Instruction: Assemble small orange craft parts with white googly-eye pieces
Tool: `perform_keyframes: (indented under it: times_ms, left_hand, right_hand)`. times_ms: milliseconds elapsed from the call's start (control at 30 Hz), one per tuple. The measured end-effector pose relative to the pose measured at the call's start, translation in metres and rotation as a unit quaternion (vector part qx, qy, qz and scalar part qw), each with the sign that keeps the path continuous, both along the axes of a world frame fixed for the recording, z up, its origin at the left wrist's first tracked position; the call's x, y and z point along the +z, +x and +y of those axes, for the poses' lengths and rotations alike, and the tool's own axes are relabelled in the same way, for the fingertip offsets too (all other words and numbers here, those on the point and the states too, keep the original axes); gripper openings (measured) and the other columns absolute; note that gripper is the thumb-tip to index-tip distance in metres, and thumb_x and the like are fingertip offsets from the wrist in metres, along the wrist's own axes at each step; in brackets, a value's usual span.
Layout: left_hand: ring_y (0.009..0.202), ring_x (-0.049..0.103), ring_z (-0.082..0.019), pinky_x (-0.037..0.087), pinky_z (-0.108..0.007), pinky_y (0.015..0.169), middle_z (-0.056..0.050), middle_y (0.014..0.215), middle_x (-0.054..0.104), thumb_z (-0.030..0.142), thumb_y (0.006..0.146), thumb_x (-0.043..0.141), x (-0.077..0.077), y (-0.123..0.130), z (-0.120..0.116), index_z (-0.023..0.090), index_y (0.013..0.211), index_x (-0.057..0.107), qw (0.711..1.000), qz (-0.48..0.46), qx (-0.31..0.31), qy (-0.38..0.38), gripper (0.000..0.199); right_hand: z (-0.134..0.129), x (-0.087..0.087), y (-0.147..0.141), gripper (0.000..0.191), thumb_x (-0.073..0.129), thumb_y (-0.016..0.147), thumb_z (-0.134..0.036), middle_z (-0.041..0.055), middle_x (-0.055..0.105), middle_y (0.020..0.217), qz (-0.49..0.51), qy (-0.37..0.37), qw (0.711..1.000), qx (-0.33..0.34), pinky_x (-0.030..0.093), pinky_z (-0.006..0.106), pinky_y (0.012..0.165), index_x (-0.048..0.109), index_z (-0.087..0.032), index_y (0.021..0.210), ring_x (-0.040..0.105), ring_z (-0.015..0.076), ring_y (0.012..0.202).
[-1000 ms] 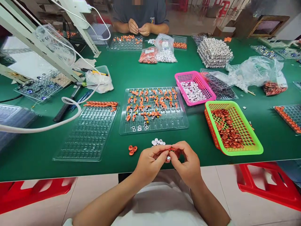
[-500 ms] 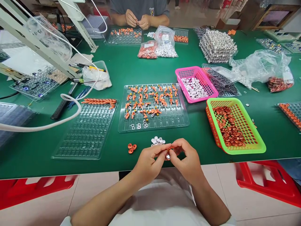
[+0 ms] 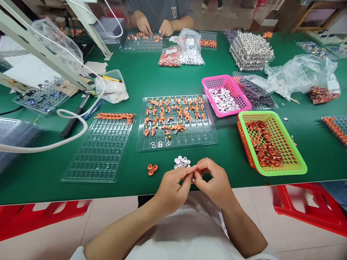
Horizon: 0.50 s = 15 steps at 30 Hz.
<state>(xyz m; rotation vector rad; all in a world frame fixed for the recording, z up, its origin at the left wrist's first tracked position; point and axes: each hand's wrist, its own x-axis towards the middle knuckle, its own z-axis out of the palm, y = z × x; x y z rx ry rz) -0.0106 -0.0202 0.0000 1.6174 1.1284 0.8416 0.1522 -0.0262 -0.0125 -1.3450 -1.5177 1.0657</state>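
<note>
My left hand [image 3: 173, 187] and my right hand [image 3: 215, 182] meet at the table's front edge, fingertips pinched together on a small part [image 3: 193, 178] with an orange and a shiny bit showing; most of it is hidden by the fingers. Just beyond them lies a pile of white discs [image 3: 181, 161]. Several orange round pieces [image 3: 152, 169] rest to the left of my left hand. Behind the discs, a clear tray [image 3: 189, 141] holds rows of orange parts and a few white rings.
A green basket [image 3: 294, 159] of copper-coloured discs stands right, a pink basket [image 3: 211, 81] of white discs behind it. Left are a clear tray [image 3: 94, 159], a hammer [image 3: 73, 122] and a white hose [image 3: 65, 141]. Across the table, a person's hands [image 3: 143, 23] are over another tray.
The shiny part between my fingertips is turned and shows less. Across the table, the other person's hands have moved apart and down to their tray. The white hose has shifted slightly.
</note>
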Motion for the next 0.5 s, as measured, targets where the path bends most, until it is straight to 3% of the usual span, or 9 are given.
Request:
perform_keyframes:
  times_ms: [167,500]
  left_hand:
    - [0.082,0.073,-0.017,0.057,-0.025,0.076,-0.007,0.098,0.079,0.016,0.095,0.052,0.0002,0.0018,-0.0018,0.019,0.116,0.074,1.0,-0.014,0.017,-0.015,0.031]
    - [0.071,0.073,-0.018,0.06,-0.024,0.069,-0.007,0.085,0.079,0.018,0.088,0.058,0.003,0.0047,0.0019,0.017,0.101,0.079,0.997,-0.03,0.063,-0.043,0.024]
  right_hand:
    - [-0.0002,0.0006,0.0016,0.007,0.058,0.086,-0.014,0.0018,0.064,0.089,0.021,0.014,1.0,0.008,0.058,0.026,0.067,0.057,-0.021,0.086,0.064,0.0133,0.073]
    - [0.0,0.0008,0.0027,0.005,0.058,0.091,-0.018,0.0032,0.063,0.091,0.086,-0.032,0.995,0.028,0.057,0.028,0.071,0.06,-0.021,0.088,0.064,0.0143,0.076]
